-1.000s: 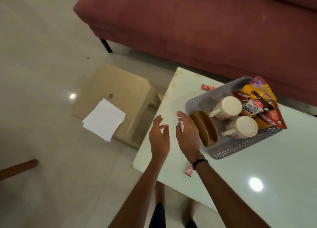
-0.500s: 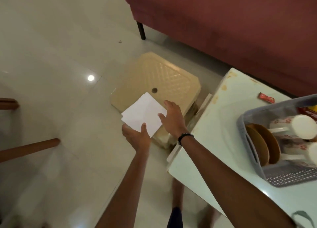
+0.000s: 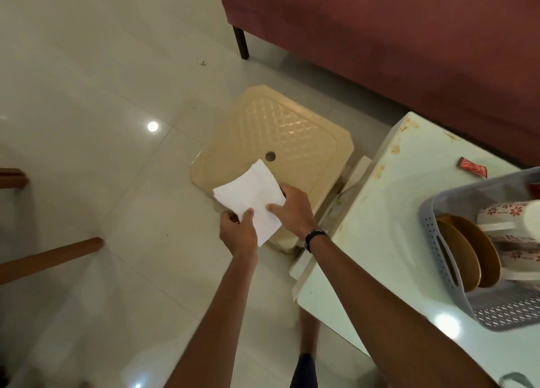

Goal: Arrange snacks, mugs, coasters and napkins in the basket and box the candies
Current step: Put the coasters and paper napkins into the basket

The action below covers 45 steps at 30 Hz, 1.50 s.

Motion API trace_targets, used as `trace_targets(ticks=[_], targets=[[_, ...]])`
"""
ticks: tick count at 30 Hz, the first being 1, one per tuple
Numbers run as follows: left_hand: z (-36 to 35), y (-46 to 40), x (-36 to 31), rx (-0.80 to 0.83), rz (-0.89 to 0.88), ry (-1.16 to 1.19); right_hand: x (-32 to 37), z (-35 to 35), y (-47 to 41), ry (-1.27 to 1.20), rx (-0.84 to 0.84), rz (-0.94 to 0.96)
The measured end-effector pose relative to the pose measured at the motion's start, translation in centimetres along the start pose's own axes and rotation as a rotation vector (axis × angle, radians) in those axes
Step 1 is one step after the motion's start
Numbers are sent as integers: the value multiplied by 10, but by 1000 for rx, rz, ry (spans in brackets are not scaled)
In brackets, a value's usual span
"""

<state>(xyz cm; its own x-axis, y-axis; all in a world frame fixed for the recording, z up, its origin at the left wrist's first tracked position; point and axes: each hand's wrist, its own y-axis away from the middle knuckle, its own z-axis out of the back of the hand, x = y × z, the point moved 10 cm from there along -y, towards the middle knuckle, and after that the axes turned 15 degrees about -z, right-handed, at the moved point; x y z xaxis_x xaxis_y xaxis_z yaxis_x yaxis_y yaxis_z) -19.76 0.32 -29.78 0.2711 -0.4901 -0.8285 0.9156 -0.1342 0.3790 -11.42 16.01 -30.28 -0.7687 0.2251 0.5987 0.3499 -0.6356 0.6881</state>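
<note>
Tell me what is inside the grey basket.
Inside the grey basket: two brown coasters standing on edge and floral mugs lying sideways. The rest is cut off by the frame.

Nothing readable is showing here: the red candy wrapper (image 3: 472, 167) on the table is carrying print too small to make out, and the mugs (image 3: 507, 212) are showing only red flowers, no lettering.

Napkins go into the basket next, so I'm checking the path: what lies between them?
Head view: between the napkins and the basket, only the right hand and bare table.
</note>
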Motion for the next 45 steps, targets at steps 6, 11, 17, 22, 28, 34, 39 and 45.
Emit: trace_targets(ticks=[6, 11, 17, 22, 28, 34, 39, 45], targets=[[-29, 33, -41, 129, -182, -70, -22, 44, 25, -241, -7, -23], [-78, 95, -62, 281, -324, -127, -57, 123, 60, -282, -246, -64], [-140, 196, -65, 443, -413, -170, -120, 228, 115, -41, -578, -50], [-190, 273, -75, 571, -495, -160, -171, 295, 141, 43, -750, -34], [-230, 316, -73, 539, -601, -242, -209, 330, 141, 116, -811, -20], [-254, 310, -65, 466, -636, -320, -210, 329, 130, 257, -798, 125], [-267, 309, -51, 453, -610, -379, -210, 326, 127, 321, -786, 198], [-262, 314, -49, 412, -595, -327, -223, 308, 111, 327, -644, 199]])
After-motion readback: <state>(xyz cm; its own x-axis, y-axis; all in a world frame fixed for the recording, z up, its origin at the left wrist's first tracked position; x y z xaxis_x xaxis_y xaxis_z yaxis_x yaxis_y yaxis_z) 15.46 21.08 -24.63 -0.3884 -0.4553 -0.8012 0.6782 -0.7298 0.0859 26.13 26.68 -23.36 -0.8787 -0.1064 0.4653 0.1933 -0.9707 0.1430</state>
